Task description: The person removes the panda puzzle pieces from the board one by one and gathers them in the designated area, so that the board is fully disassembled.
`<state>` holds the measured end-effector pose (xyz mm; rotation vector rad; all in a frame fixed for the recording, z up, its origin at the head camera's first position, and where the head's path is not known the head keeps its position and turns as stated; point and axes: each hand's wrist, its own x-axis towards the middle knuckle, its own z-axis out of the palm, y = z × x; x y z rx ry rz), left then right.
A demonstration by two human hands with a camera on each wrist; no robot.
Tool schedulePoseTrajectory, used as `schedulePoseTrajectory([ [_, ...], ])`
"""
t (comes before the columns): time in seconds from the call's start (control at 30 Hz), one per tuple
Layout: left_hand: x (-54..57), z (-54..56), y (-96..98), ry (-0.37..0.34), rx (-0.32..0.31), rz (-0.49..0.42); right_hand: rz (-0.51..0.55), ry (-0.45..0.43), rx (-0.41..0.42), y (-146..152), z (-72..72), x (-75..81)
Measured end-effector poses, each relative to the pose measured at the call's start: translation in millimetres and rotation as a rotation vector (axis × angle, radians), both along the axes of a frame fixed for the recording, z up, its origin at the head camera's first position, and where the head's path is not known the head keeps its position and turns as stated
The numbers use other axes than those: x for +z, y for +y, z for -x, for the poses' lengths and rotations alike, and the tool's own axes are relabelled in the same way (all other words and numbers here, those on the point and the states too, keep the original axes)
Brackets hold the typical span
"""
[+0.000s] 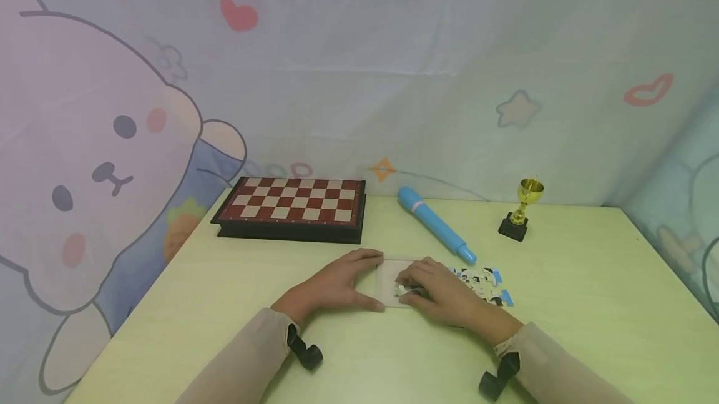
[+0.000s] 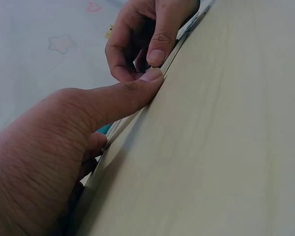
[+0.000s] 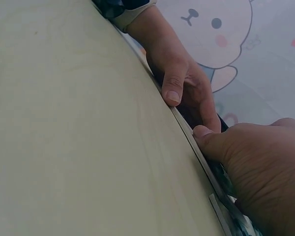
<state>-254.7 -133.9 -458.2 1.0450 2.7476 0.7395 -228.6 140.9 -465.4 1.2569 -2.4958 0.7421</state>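
Note:
A pale, flat puzzle board (image 1: 389, 285) lies on the table between the hands. My left hand (image 1: 337, 281) holds it at its left end, thumb on the near corner and fingers at the far corner. Over the right part of the board, my right hand (image 1: 444, 291) pinches a small puzzle piece (image 1: 400, 290) between thumb and fingers, low against the surface. That hand covers much of the piece and the board's right side. Loose panda puzzle pieces (image 1: 494, 278), printed in blue, white and black, lie just right of the right hand, partly behind it.
A red-and-white chessboard box (image 1: 292, 201) stands at the back left of the table (image 1: 590, 304). Behind the puzzle pieces lies a blue stick-shaped thing (image 1: 438, 226). A small gold trophy cup (image 1: 522, 207) on a black base stands back right. A printed cloth (image 1: 359, 79) hangs behind.

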Motion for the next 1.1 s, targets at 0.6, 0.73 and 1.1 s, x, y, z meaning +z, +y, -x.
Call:
schedulePoseTrajectory([
  [0.6,-0.6,1.0,-0.2,0.016,-0.013,0.002,0.067,0.069,0.055,1.9,6.6,-3.0],
  [0.73,-0.5,1.3,-0.6,0.015,-0.009,0.006,0.074,0.057,0.070,1.7,7.5,-3.0],
  [1.1,2.3,-0.5,0.7,0.015,-0.011,0.007,0.063,0.037,0.057,3.0,6.3,-2.2],
])
